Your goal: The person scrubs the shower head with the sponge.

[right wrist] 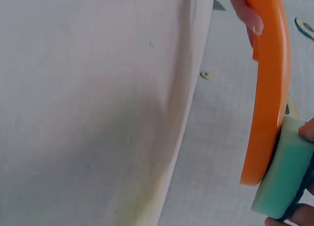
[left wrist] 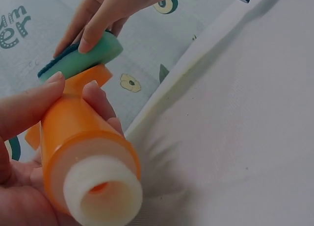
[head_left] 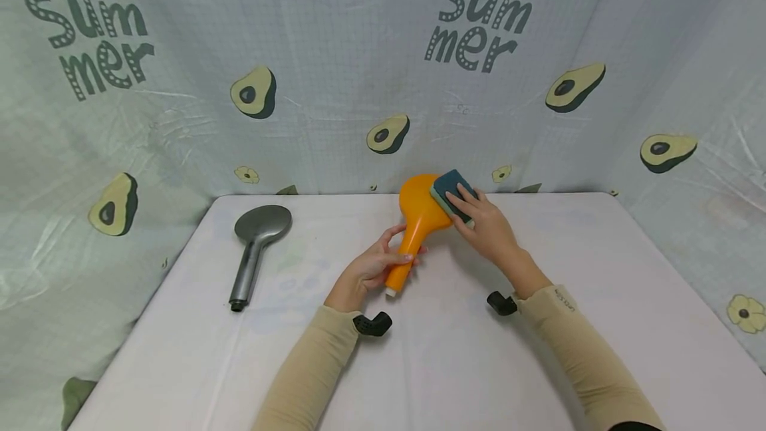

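An orange shower head (head_left: 417, 208) is tilted above the table, its handle gripped by my left hand (head_left: 376, 263). The white threaded end (left wrist: 105, 191) of the handle faces the left wrist camera. My right hand (head_left: 492, 230) holds a sponge (head_left: 453, 191) with a dark blue scouring layer and a light green foam side. In the right wrist view the green foam (right wrist: 284, 172) lies against the shower head's round face. The fingers of the right hand spread over the dark layer.
A grey shower head (head_left: 254, 245) lies on the left of the white-covered table (head_left: 287, 378). Behind the table hangs a pale curtain (head_left: 335, 38) printed with avocados and lettering. A small black device (head_left: 372, 324) sticks out at the left wrist, another (head_left: 501, 303) at the right.
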A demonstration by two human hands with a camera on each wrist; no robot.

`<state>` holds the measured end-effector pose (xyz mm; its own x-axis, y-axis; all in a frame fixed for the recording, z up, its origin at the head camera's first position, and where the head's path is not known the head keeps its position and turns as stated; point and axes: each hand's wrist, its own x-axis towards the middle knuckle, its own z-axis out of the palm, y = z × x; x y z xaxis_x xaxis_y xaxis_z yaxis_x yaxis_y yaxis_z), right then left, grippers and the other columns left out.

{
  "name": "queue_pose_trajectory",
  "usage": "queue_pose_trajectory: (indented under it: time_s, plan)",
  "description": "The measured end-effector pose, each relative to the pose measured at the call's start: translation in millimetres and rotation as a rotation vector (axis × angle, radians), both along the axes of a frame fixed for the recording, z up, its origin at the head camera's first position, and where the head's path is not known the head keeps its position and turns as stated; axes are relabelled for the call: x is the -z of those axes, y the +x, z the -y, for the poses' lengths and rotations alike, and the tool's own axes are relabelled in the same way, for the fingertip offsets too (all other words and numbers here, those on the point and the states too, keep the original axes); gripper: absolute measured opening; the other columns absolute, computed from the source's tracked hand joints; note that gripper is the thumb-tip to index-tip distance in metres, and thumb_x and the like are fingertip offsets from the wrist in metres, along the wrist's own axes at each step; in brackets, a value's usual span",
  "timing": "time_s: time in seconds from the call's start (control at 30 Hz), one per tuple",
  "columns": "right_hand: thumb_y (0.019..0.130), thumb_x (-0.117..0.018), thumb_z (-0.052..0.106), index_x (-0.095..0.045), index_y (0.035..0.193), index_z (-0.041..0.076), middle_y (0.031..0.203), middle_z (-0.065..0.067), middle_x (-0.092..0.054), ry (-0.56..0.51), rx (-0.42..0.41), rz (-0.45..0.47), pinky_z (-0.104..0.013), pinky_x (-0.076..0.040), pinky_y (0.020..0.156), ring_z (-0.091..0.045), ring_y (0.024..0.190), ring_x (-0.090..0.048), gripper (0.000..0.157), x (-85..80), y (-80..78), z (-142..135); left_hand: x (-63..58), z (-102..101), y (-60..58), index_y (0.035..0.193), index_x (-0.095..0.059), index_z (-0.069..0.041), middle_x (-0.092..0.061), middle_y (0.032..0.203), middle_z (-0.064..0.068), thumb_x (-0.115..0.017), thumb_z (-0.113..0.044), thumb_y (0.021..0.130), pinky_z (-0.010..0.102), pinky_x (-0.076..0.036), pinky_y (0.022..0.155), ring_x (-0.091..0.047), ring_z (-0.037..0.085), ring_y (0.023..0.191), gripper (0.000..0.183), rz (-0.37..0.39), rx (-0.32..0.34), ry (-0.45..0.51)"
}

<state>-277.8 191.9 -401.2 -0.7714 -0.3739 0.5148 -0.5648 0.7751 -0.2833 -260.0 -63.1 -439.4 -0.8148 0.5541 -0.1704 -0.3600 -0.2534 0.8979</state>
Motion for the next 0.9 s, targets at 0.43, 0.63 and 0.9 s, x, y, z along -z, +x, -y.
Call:
queue_pose_trajectory:
  time_s: [0.43, 0.63, 0.9]
  plan:
    - [0.092, -0.077, 0.009, -0.064, 0.14, 0.007, 0.149, -0.021, -0.051, 0.049, -0.189, -0.066, -0.064, -0.039, 0.107, -0.053, 0.137, -0.042, 0.05, 1.6, 1.6, 6, 1.9, 1, 0.6, 0.16, -0.02, -0.016, -0.05, 0.143, 0.035, -0.047, 0.012, 0.102, 0.026, -0.053, 0.08, -0.068, 0.017, 0.084, 0.069, -0.009, -0.008, 0.005]
    - [0.101, -0.067, 0.014, -0.054, 0.149, 0.007, 0.158, -0.017, -0.041, -0.057, 0.007, 0.131, -0.066, -0.033, 0.11, -0.048, 0.145, -0.033, 0.05, -1.5, -4.5, -9, 1.4, 0, 0.9, 0.16, -0.023, -0.017, -0.044, 0.146, 0.038, -0.048, 0.013, 0.101, 0.026, -0.053, 0.081, -0.069, 0.016, 0.083, 0.07, 0.008, -0.008, -0.004]
    - [0.097, -0.072, 0.012, -0.058, 0.145, 0.006, 0.155, -0.019, -0.045, -0.018, -0.075, 0.063, -0.065, -0.035, 0.109, -0.049, 0.143, -0.035, 0.05, 0.1, 0.0, -1, -0.3, 1, 0.9, 0.161, -0.024, -0.016, -0.046, 0.144, 0.038, -0.048, 0.013, 0.101, 0.025, -0.054, 0.079, -0.07, 0.017, 0.082, 0.07, 0.005, -0.01, 0.015]
